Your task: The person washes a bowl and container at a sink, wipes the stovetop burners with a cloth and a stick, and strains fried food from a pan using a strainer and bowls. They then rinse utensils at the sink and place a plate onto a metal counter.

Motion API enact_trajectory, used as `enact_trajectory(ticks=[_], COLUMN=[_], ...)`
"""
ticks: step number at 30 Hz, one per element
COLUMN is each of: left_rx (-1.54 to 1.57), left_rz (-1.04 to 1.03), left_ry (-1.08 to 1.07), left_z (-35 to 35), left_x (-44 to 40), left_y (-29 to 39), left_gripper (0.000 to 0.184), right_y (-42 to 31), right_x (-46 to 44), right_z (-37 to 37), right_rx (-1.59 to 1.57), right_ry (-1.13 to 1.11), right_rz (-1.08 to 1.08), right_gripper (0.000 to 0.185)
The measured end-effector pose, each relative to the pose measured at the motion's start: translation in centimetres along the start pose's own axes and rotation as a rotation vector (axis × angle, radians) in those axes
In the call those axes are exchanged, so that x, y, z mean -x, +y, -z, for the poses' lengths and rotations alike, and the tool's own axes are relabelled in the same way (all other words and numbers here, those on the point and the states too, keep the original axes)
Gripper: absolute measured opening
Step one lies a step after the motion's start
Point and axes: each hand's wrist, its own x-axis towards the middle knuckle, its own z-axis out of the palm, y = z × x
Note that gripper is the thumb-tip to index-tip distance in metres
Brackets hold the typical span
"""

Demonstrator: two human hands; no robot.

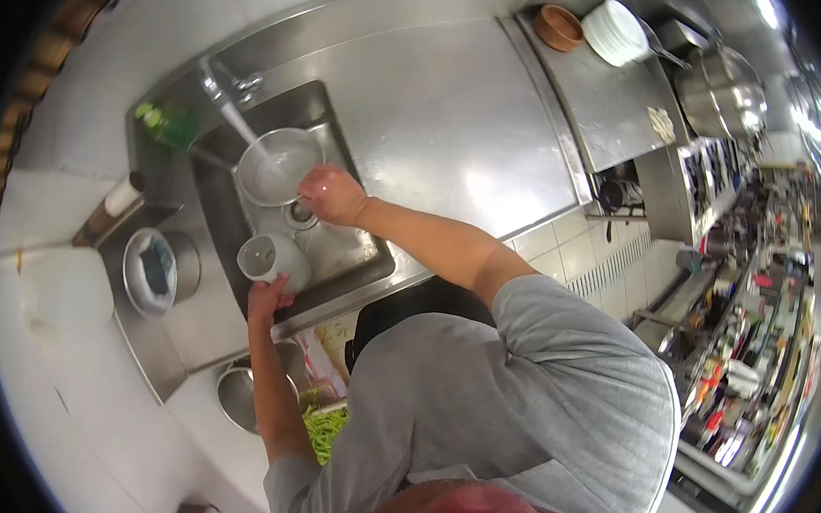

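Water runs from the tap [217, 88] into a round, pale grey strainer [285, 162] over the sink. My right hand [333, 195] is closed on the strainer's near right edge; its handle, if any, is hidden by my fingers. Lower in the sink, my left hand [271, 297] grips a white jug [291, 260] by its near side. The jug is tilted, its round mouth turned to the left. The sink's drain [299, 215] shows between the strainer and the jug.
A green bottle [169, 125] stands at the sink's back left corner. Left of the sink is a metal pot [150, 273] with a dark cloth-like thing inside. Below are a metal bowl [241, 398] and green vegetables [325, 433]. White plates [615, 33] are stacked at the back right.
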Motion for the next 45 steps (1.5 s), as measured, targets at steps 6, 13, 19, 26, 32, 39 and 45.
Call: enact_trajectory(ticks=[6,13,19,26,32,39,45], left_rx=[-0.252,-0.107,-0.235,-0.535,-0.761,0.242,-0.005], left_rz=[-0.164,-0.183,-0.215,-0.272,-0.243,0.002,-0.247], left_ry=[0.017,-0.175,-0.167,-0.103,-0.250,-0.995,-0.411], left_z=[-1.8,-5.1,-6.7,-6.0,-10.0,-35.9,-45.9], left_x=[-4.9,-10.1,-14.0,-12.8,-2.0,6.5,4.7], left_y=[1.8,8.0,9.5,10.7,14.4,18.6,16.0], left_gripper=[0.042,0.039,0.028,0.030,0.046,0.046,0.056], right_y=[1.9,11.1,9.3,7.1,3.5,3.7,15.9], right_x=[3.6,9.7,13.9,18.9,22.1,26.0,33.4], right_z=[9.8,27.8,37.3,35.3,32.9,32.4,45.1], right_rx=[-0.112,-0.216,-0.227,-0.102,0.359,0.299,0.218], right_ry=[0.171,0.653,1.018,0.814,0.423,-0.074,0.255], right_rz=[-0.298,-0.975,-1.232,-1.052,-0.654,-0.277,-0.252], right_gripper=[0.016,0.023,0.020,0.018,0.013,0.017,0.066])
